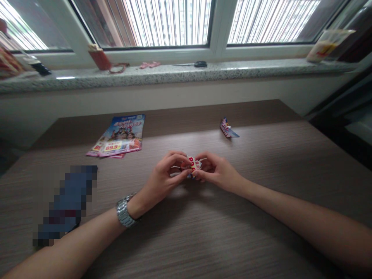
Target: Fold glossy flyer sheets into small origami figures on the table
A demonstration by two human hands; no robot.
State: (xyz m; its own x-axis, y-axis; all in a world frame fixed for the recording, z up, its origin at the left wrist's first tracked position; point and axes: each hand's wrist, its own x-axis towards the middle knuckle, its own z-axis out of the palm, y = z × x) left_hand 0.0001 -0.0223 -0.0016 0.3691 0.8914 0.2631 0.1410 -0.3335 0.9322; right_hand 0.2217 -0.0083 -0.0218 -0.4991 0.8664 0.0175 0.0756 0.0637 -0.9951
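Leftmost on the worktop [250,224], near the left forearm [87,232], a pixelated dark blue shape [71,195]. Just beyond, overlapping printed flyers [125,133]. Then, with a silver watch [124,212] at the wrist, the left hand [167,170], closed in a pinch on a small printed paper [195,164], white and red, over the middle of the worktop. Opposite, the right hand [218,170], likewise pinching the paper's right side. Farther right and beyond, a folded printed piece [226,129].

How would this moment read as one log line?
left hand: holds printed paper | right hand: holds same paper | far left: flyers | beyond: folded paper
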